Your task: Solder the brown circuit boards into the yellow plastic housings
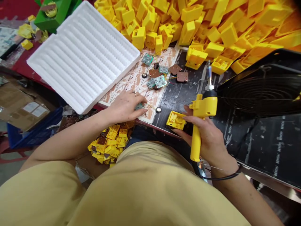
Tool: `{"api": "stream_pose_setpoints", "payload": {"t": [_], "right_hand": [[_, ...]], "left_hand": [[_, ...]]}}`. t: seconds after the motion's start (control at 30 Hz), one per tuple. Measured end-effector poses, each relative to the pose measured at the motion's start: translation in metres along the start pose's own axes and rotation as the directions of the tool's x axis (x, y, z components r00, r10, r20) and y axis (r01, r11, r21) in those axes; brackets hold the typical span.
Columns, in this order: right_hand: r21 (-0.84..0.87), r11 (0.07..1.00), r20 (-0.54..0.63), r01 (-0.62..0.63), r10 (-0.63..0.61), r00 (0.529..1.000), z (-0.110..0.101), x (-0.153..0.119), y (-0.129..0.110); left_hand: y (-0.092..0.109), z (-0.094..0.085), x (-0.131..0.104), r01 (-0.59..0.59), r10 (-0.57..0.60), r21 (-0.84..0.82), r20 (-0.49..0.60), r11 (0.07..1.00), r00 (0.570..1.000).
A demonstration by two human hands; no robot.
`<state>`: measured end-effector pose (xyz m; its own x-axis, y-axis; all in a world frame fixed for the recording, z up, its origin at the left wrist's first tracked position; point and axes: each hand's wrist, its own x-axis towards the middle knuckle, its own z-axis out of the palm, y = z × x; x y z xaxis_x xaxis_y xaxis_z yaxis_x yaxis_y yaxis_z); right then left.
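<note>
My left hand (128, 106) rests at the front of the table, fingers bent over a small green circuit board (139, 106) that they partly cover. Thin wires run from this board towards a small round black-rimmed disc (158, 110). In my right hand (209, 133) is a yellow soldering gun (204, 107), its metal tip pointing away from me. Thumb and fingers of the same hand also reach to an open yellow plastic housing (176, 120) lying on the black surface. Whether they grip the housing or only touch it, I cannot tell.
Loose circuit boards (160, 81) and brown square pieces (182, 77) lie beyond my hands. Yellow housings (150, 18) are heaped at the back. A white foam tray (87, 56) stands left, a black fan (261, 84) right. More yellow parts (113, 141) sit below the table edge.
</note>
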<state>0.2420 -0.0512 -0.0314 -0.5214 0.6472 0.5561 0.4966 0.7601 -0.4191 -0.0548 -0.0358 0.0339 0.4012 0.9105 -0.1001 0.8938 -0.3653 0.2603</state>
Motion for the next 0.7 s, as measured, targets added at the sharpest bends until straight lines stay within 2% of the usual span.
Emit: {"api": "stream_pose_setpoints", "payload": {"t": [0.13, 0.3, 0.4, 0.5, 0.57, 0.63, 0.7], "right_hand": [[0.019, 1.000, -0.017, -0.004, 0.004, 1.000, -0.004, -0.002, 0.001], [0.017, 1.000, -0.010, -0.018, 0.018, 1.000, -0.008, -0.007, 0.001], [-0.014, 0.998, -0.010, -0.068, 0.068, 0.998, -0.008, -0.009, -0.002], [-0.051, 0.993, -0.012, -0.106, 0.105, 0.994, -0.006, -0.007, -0.004], [-0.054, 0.995, -0.014, -0.081, 0.080, 0.997, -0.003, -0.004, -0.005], [-0.063, 0.995, -0.036, -0.071, 0.069, 0.997, -0.002, -0.004, -0.004], [-0.063, 0.993, -0.084, -0.097, 0.092, 0.992, 0.000, -0.006, -0.002]], "left_hand": [[0.000, 0.003, 0.007, 0.056, -0.055, -0.037, 0.015, 0.998, 0.998], [0.002, -0.001, 0.009, 0.095, -0.094, 0.051, -0.014, 0.994, 0.995], [0.004, -0.005, 0.010, 0.072, -0.072, 0.030, -0.007, 0.997, 0.997], [0.001, -0.006, 0.014, 0.025, -0.022, -0.044, 0.074, 0.999, 0.997], [-0.003, -0.006, 0.016, 0.008, 0.005, -0.101, 0.131, 0.995, 0.991], [-0.007, -0.007, 0.016, 0.004, 0.025, -0.221, 0.129, 0.975, 0.991], [-0.010, -0.010, 0.016, 0.024, 0.008, -0.412, 0.075, 0.911, 0.997]]}}
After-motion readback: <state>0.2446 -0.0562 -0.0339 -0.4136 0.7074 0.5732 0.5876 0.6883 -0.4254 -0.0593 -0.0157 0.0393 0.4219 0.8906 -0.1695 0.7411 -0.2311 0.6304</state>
